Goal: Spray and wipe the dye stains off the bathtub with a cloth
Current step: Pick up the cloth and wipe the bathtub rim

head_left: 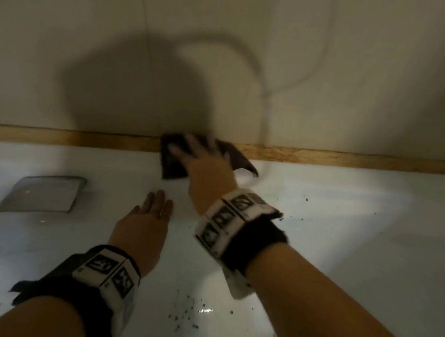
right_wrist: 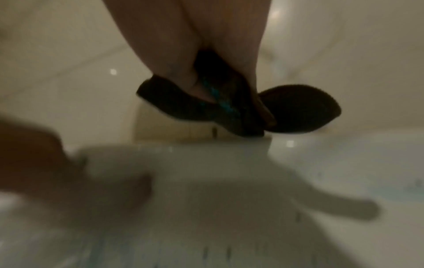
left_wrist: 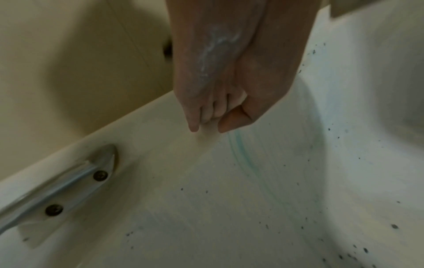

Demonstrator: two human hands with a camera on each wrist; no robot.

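Right hand (head_left: 202, 163) flat on the dark cloth (head_left: 172, 167), grip pressing it with spread fingers against the bathtub (head_left: 344, 248) up at the far rim, beside the wooden trim (head_left: 56, 136). Whether the fingers curl into the fabric: cannot tell, too blurred. Left hand (head_left: 148, 221) released, straight fingers resting on the tub wall just short of the cloth. Dark dye specks (head_left: 188, 314) scattered well back from the grip, nearer the wrists; a blue-green smear (left_wrist: 241, 154) just past the left fingertips. Best pressing evenly, overlapping strokes, drawing the cloth back toward those specks, turning to a clean face once loaded.
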